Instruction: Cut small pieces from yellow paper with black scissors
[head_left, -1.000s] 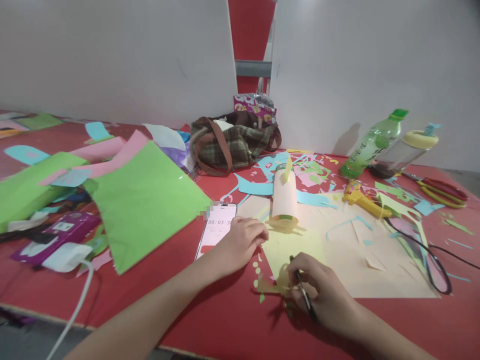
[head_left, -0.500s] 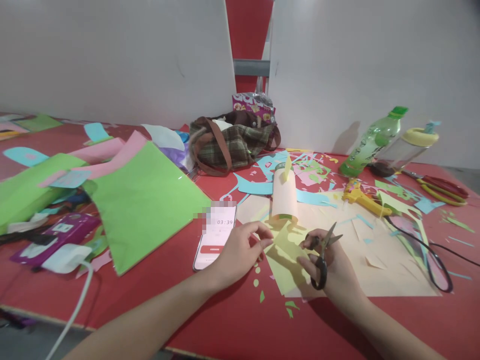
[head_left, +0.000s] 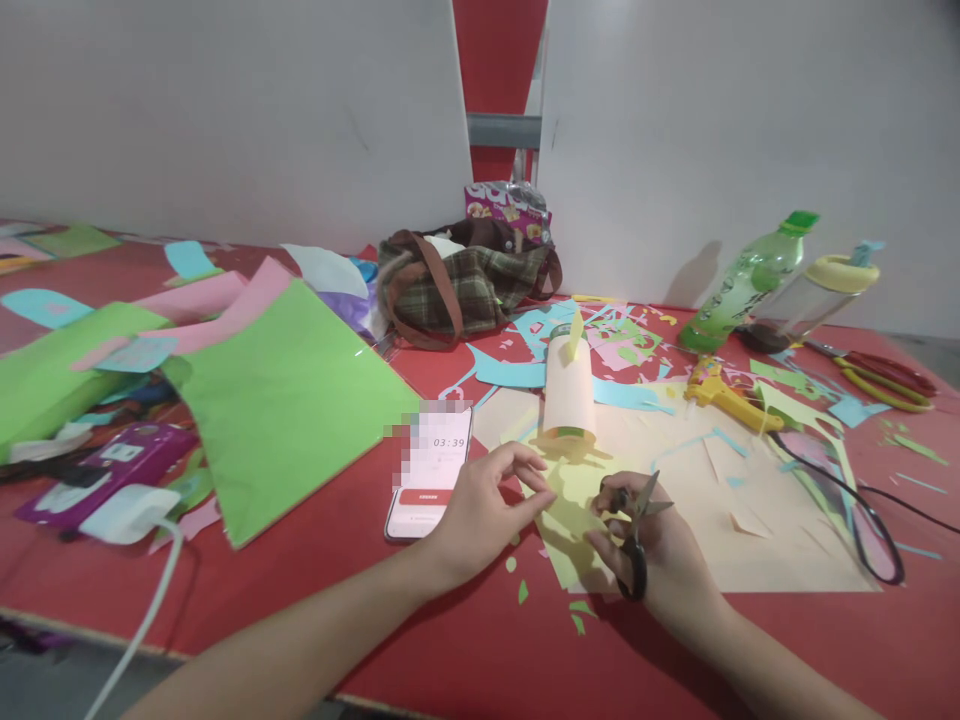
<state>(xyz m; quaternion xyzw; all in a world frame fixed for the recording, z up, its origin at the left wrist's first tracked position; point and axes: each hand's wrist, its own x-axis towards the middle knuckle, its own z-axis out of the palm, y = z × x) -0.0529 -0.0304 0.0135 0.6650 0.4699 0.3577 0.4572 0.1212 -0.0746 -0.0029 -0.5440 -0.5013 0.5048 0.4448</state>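
My right hand (head_left: 667, 555) has black-handled scissors (head_left: 637, 540) hooked on its fingers, the blades apart and pointing up and to the right. Opposite it, my left hand (head_left: 491, 505) pinches thumb and fingertips together over the left edge of a yellow paper sheet (head_left: 562, 555). Whatever is between those fingertips is too small to make out against the yellow. Just beyond the hands, a cream paper-wrapped cylinder (head_left: 568, 390) lies with a yellow paper piece (head_left: 575, 335) sticking up from its far end. A phone (head_left: 427, 470) showing a timer lies beside my left hand.
A large cream sheet (head_left: 750, 520) with scraps lies at right. Behind it are a yellow glue gun (head_left: 731, 400) with a black cord, a green bottle (head_left: 750, 285), a clear jar (head_left: 817, 295) and pliers (head_left: 877, 375). Green sheets (head_left: 292, 400) and a plaid bag (head_left: 487, 290) occupy left and back.
The raised yellow flap between my hands no longer stands out. My left fingertips have shifted slightly right, and my right hand with the scissors has dropped a little toward me.
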